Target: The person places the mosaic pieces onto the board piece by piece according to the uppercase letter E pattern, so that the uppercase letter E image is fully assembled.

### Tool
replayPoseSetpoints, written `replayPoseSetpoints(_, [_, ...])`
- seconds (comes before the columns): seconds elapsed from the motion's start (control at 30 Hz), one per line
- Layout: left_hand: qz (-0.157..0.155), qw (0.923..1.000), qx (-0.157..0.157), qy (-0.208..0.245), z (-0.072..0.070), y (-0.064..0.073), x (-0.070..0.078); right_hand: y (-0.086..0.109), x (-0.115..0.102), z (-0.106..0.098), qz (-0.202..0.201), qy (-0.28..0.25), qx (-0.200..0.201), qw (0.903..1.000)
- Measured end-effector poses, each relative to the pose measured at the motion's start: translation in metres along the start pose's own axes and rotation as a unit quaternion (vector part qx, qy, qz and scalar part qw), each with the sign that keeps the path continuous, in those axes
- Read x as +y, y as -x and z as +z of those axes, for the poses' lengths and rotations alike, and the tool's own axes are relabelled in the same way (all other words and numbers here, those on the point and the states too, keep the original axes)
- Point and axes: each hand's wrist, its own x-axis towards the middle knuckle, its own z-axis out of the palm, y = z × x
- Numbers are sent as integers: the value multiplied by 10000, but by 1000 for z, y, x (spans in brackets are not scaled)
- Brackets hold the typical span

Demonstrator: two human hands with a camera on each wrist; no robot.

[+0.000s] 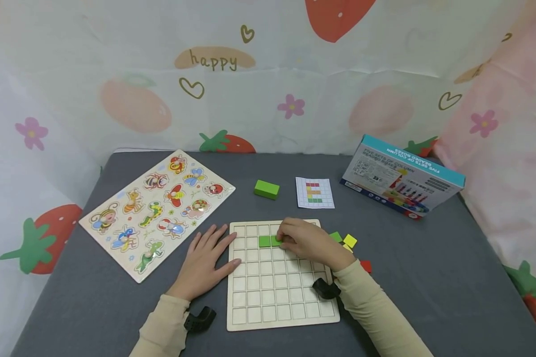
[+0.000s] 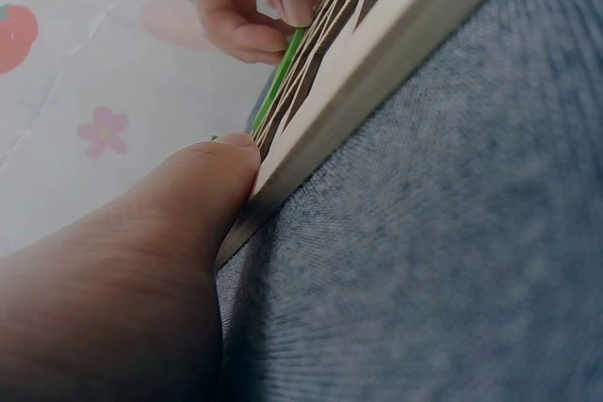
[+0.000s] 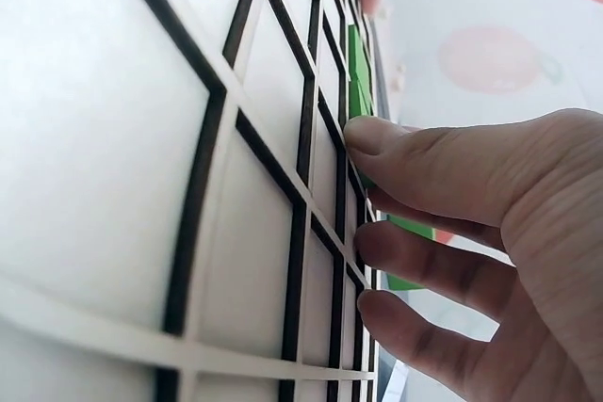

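A pale wooden grid board lies flat on the table. One green square tile sits in a cell of its second row. Just right of it, my right hand pinches a second green square tile at the board's surface, mostly covered by the fingers. In the right wrist view the thumb is against the green tile's edge. My left hand rests spread at the board's left side, its fingers straight. Its thumb lies over the board's rim in the left wrist view.
Beside the right forearm lie loose green, yellow and red tiles. Behind the board are a green block and a pattern card. An insect puzzle board lies left; a printed box stands back right.
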Motion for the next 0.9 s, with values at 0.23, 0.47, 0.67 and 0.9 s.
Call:
replayPoseSetpoints(0.23, [43, 10000, 14, -2, 2, 0, -2, 0, 0, 1, 7, 62, -17, 10000])
replayPoseSetpoints(0.47, [33, 10000, 13, -7, 2, 0, -2, 0, -2, 1, 68, 91, 10, 9999])
replayPoseSetpoints(0.67, [36, 10000, -38, 13, 0, -1, -1, 13, -1, -16, 433, -50, 182, 9989])
replayPoseSetpoints(0.9, [6, 10000, -34, -17, 2, -1, -1, 58, 10, -57, 1335, 191, 372, 9902])
